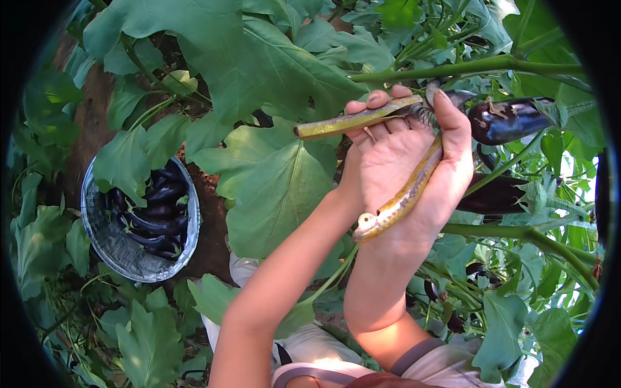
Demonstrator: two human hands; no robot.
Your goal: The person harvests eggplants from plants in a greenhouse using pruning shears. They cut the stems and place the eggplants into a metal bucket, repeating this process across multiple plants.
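Note:
My right hand [412, 165], palm up, holds pruning shears with worn yellow handles [359, 118]. The handles stand spread apart, with a coiled spring between them. The shears' dark metal blades [458, 97] lie just left of a glossy dark purple eggplant [509, 119] hanging at the upper right; whether they touch is unclear. My left hand [355, 133] is beside and behind the right one, largely hidden, so its grip cannot be made out. Another eggplant [495, 194] hangs lower, right of my right hand. A thick green stem [465, 68] crosses above the shears.
A round lined container [89, 213] holding several eggplants stands on the soil at left, partly under leaves. Broad eggplant leaves [281, 194] surround my arms. A thick branch [509, 231] crosses at right, with more eggplants among the foliage below it.

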